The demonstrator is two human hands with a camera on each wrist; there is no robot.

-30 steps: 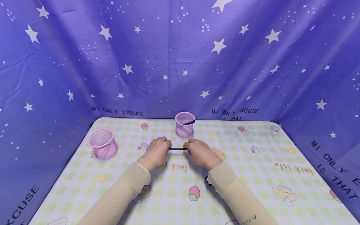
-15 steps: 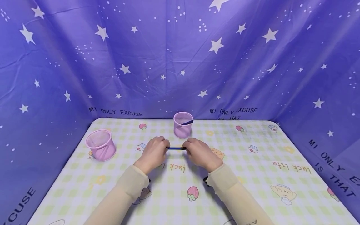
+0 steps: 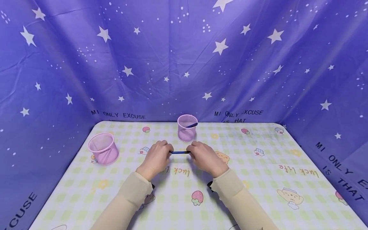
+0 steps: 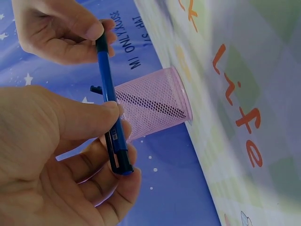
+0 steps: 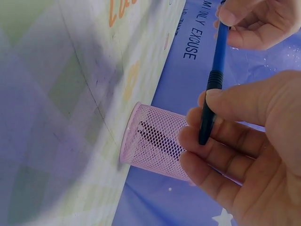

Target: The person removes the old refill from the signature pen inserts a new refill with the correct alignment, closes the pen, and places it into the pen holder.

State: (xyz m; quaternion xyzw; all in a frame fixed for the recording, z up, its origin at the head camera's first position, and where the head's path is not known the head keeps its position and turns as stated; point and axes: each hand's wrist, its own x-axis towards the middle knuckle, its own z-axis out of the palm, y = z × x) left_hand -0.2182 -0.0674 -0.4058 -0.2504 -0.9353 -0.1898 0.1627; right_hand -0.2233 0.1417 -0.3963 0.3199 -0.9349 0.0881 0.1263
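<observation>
A blue pen (image 3: 179, 152) with a black grip lies level between both hands, above the table. My left hand (image 3: 156, 159) pinches its clip end between thumb and fingers; the clip shows in the left wrist view on the pen (image 4: 108, 80). At the black tip end, my right hand (image 3: 205, 158) pinches the pen (image 5: 217, 61) under its thumb. Just beyond the hands stands a pink mesh pen holder (image 3: 187, 132), upright, with a dark pen (image 3: 192, 125) leaning inside it.
A second pink mesh pen holder (image 3: 104, 153) stands at the left of the table. A checked cloth with printed pictures covers the table (image 3: 244, 204). A purple star-patterned curtain (image 3: 161, 48) hangs behind and along both sides.
Both hands keep their hold on the pen and have barely moved. The head view has shifted slightly, so the scene sits a little farther left than a second ago.
</observation>
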